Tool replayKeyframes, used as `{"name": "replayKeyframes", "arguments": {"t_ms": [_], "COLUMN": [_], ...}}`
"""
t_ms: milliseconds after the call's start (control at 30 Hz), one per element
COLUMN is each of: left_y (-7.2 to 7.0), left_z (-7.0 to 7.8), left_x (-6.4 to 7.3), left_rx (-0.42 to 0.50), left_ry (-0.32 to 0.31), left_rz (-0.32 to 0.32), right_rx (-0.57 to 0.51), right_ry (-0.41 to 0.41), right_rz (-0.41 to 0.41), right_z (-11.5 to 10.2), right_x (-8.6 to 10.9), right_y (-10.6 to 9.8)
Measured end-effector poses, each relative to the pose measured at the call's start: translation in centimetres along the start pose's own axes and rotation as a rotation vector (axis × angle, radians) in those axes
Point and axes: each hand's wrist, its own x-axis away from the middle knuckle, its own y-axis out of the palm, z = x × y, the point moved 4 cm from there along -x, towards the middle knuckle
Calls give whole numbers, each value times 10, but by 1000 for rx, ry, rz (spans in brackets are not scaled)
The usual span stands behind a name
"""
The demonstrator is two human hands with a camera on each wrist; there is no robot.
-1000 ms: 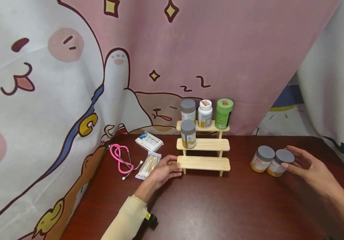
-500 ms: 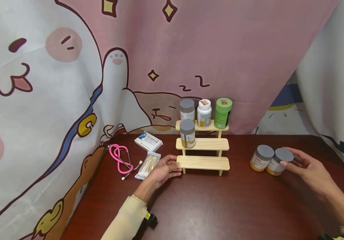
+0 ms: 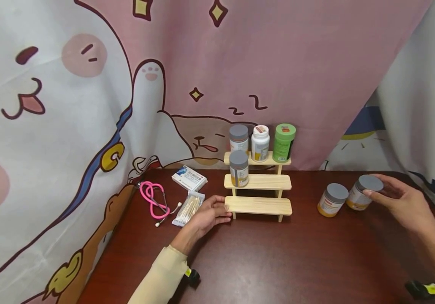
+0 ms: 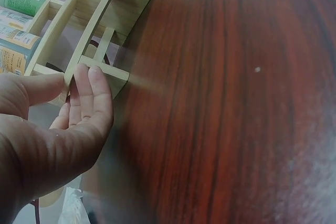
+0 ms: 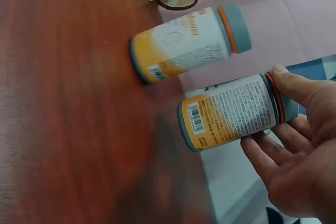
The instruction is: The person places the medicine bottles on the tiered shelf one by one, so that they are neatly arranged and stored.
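Observation:
A three-tier wooden display stand (image 3: 258,205) stands mid-table. At its left end my left hand (image 3: 210,215) pinches the lowest step, thumb on one side and fingers on the other, as the left wrist view shows. My right hand (image 3: 407,202) grips a grey-lidded supplement bottle (image 3: 361,195) by its upper part, thumb and fingers around the lid end. In the right wrist view this bottle (image 5: 231,114) has a white and orange label with a barcode. Just left of it, a matching bottle (image 3: 332,202) stands upright on the table.
On the top step are a grey-lidded bottle (image 3: 239,137), a white bottle (image 3: 260,144) and a green bottle (image 3: 284,143). Another grey-lidded bottle (image 3: 239,171) occupies the middle step. Left lie a medicine box (image 3: 189,179), a cotton swab pack (image 3: 188,209) and a pink stethoscope (image 3: 149,198).
My right hand has moved the gripped bottle slightly back and to the right, opening a gap from its matching neighbour. My left hand stays on the stand.

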Motion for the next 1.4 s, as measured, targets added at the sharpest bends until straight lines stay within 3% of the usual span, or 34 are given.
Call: {"name": "replayKeyframes", "arguments": {"t_ms": [267,600,967,1133,1400], "left_y": [2,-3,-2,-2,1], "left_z": [-2,-4,-3,-1,-1], "left_x": [-1,2,3,3,1], "left_rx": [-7,-5,7,1,5], "left_ry": [-5,0,1,12,-2], "left_rz": [-3,18,18,21,18], "right_rx": [-35,-192,-244,-232,-335], "right_ry": [-112,-228,-293,-300,-421], "right_rz": [101,43,-24,-49,-69], "right_z": [-37,-116,-176,-193,-211], "right_x": [-2,7,21,22,21], "right_y": [-19,-19,13,38,76]}}
